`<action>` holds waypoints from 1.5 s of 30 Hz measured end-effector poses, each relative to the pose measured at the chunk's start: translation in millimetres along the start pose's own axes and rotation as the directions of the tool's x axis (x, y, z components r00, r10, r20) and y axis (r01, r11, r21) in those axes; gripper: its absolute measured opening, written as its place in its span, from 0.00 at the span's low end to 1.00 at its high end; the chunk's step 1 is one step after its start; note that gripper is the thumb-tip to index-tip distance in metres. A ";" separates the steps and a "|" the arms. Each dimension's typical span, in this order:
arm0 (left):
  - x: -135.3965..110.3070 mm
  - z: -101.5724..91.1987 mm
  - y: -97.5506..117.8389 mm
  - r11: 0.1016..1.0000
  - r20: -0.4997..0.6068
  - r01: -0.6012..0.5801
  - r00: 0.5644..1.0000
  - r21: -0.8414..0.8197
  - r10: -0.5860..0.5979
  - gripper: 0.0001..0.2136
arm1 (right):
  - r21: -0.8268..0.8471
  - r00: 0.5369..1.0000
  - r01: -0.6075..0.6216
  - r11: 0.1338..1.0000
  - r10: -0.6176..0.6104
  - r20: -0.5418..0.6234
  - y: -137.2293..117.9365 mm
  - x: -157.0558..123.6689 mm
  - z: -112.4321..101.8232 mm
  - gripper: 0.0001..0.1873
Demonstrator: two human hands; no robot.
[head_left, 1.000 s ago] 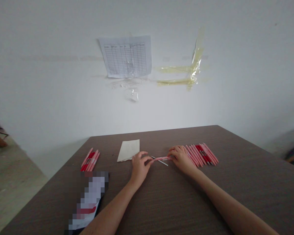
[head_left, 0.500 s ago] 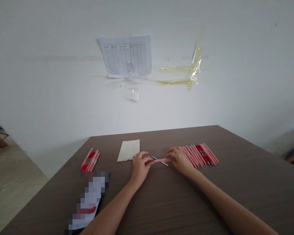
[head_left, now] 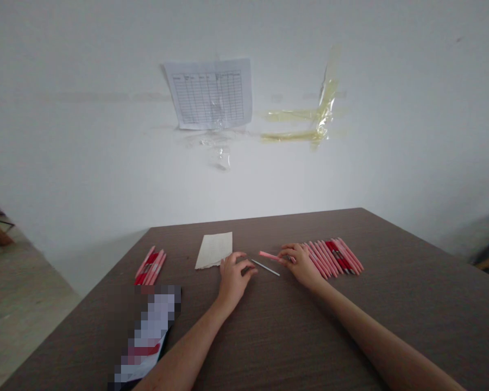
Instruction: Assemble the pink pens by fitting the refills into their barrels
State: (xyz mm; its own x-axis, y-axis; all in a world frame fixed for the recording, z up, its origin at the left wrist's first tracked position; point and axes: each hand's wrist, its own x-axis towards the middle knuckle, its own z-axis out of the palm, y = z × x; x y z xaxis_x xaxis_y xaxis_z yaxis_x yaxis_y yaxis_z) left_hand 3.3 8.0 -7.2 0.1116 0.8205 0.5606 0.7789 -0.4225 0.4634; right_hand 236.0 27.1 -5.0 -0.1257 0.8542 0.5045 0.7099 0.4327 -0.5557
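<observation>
1. Table (head_left: 244,347): the dark support for all below; I set my clock on its middle, with twelve toward the wall (head_left: 106,163).
2. Blurred article (head_left: 152,326), eight o'clock: unidentifiable to me; placed outside the left forearm, not between the hands.
3. Row of pens (head_left: 326,258), two o'clock: pink with some red, laid side by side, presumably for tidiness and reach.
4. Right hand (head_left: 302,267), one o'clock: I see thumb and fingers pinched on a pink tube.
5. Left hand (head_left: 233,277), eleven o'clock: curled with a narrow gap, nothing visible in it.
6. Paper (head_left: 215,250), eleven o'clock: flat beyond the left hand; I cannot tell whether they touch.
7. Pen bundle (head_left: 155,267), ten o'clock: well apart from the row, which I judge separates the groups.
8. Pink tube (head_left: 269,254), twelve o'clock: gripped near one end, leaving the other exposed toward nine.
9. Thin rod (head_left: 265,267), twelve o'clock: on the table between the hands, probably for easy reach.
</observation>
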 end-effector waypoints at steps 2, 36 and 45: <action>0.0 -0.2 0.1 1.000 0.004 -0.002 1.000 0.003 0.002 0.02 | 0.013 1.000 -0.022 1.000 0.022 -0.009 2.1 0.6 1.2 0.07; -2.6 -7.2 11.9 0.999 0.084 0.002 0.996 0.048 -0.006 0.04 | -0.098 0.971 0.163 0.982 -0.142 0.190 -7.6 -11.1 3.3 0.09; 0.0 -8.1 12.6 0.999 0.073 0.024 0.997 0.039 -0.027 0.07 | -0.055 0.960 0.223 0.973 -0.209 0.188 -12.4 -10.4 1.7 0.06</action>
State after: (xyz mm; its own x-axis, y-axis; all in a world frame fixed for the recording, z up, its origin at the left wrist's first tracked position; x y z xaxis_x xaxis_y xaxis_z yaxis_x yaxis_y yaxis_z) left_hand 8.1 -0.5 4.1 0.1351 0.8575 0.4964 0.8048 -0.3872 0.4499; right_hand 227.4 13.3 -4.5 -0.3995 0.7836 0.4757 0.7012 0.5955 -0.3920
